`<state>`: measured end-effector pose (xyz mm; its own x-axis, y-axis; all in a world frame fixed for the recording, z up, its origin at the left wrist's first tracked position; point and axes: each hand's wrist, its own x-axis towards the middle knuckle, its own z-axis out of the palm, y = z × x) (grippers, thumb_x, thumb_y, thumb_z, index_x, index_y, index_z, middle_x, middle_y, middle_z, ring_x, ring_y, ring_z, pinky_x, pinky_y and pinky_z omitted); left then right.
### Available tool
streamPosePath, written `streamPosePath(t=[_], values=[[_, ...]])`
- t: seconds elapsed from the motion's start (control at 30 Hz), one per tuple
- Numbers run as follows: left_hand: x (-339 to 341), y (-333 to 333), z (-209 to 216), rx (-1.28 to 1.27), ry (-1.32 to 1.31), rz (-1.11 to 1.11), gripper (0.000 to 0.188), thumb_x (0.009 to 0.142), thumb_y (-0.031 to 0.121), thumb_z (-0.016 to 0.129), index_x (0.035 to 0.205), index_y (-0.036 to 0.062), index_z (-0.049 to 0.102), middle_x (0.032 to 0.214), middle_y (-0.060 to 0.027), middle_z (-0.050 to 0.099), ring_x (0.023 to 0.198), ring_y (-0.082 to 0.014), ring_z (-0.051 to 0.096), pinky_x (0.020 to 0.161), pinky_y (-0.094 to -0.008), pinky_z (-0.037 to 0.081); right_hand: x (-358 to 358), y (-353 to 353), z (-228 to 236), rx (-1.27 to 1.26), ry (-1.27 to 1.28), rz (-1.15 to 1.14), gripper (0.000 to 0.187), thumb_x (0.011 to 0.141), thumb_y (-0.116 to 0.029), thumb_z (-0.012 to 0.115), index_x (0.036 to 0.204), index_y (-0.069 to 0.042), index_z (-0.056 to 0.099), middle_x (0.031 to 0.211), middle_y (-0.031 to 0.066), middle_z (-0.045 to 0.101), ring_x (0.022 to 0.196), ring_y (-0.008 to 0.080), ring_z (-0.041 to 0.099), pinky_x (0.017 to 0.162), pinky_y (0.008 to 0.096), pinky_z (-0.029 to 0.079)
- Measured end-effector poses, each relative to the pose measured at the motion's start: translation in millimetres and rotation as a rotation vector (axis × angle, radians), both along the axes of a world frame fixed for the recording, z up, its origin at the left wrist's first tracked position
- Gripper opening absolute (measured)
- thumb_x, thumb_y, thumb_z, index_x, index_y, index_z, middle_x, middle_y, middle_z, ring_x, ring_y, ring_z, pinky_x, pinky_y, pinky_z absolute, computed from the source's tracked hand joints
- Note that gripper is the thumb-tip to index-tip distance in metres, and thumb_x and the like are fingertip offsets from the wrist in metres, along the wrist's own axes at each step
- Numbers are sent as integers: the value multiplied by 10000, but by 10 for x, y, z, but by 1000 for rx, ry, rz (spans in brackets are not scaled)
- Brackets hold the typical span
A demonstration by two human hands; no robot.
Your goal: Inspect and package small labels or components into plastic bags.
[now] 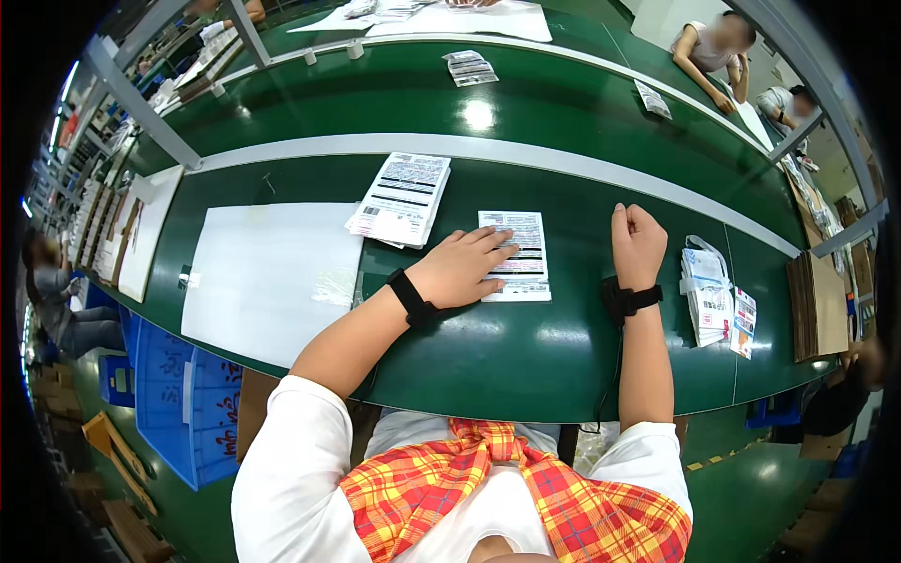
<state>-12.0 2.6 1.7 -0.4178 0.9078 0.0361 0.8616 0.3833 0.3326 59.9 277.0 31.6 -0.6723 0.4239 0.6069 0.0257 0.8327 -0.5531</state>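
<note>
My left hand [458, 269] lies flat, fingers spread, over the left side of a white printed packet [526, 251] with black bands on the green table. Its lower edge and right side show past my fingers. To the upper left of that hand rests a thick, slightly fanned stack of similar printed packets [405, 197]. My right hand [640, 246] is closed in a fist above the table, apart from the packet, with nothing visible in it. Right of it sits a bundle of printed packets [704, 296] with a white strap around it, next to a small colourful card [743, 324].
A white board [267, 281] covers the table's left part, with a clear plastic piece [333, 287] on it. Flat cardboard [815, 305] stands at the right end. Beyond a metal rail, a green belt [563, 108] carries packets. A blue crate [183, 403] is lower left. Other people sit around.
</note>
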Motion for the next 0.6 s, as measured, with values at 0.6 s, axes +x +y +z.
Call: streamPosePath(t=[0.6], values=[[49,0,-6,16,22,-5,570,964,305,582,1473,104,422,1563,-136,372,1445,-333,335,1144,-468,315,6,-134,14,-6,-171,229,317,916,-164,649,700,16,502,603,113,433,535,216,395,519,343,338]])
